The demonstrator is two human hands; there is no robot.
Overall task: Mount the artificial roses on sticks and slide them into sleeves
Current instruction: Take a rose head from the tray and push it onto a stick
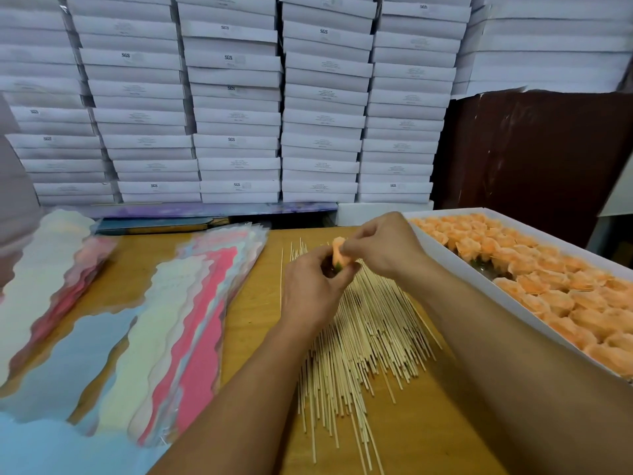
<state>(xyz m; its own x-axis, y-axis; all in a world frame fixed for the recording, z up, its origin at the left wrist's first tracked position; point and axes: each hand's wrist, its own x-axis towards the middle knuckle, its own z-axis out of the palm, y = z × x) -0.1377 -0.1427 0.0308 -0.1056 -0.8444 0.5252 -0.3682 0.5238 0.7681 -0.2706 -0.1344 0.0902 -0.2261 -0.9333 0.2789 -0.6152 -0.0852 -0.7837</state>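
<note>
A loose heap of wooden sticks (356, 341) lies on the worktop (428, 437), taken here as the landmark. Left of the sticks lie overlapping pastel sleeves (191, 323); right of them stands a white box (479, 279) of orange roses. Above the sticks' far end, the left hand (313, 289) and right hand (383, 246) pinch one rose (339, 253) between curled fingers. Beyond the sticks rise stacked white cartons (236, 108).

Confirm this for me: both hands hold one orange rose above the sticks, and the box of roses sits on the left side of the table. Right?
Not quite. The box of roses sits on the right side of the table, as the head view shows; the sleeves lie on the left. The rest stands: the left hand and right hand hold one orange rose above the sticks.
</note>
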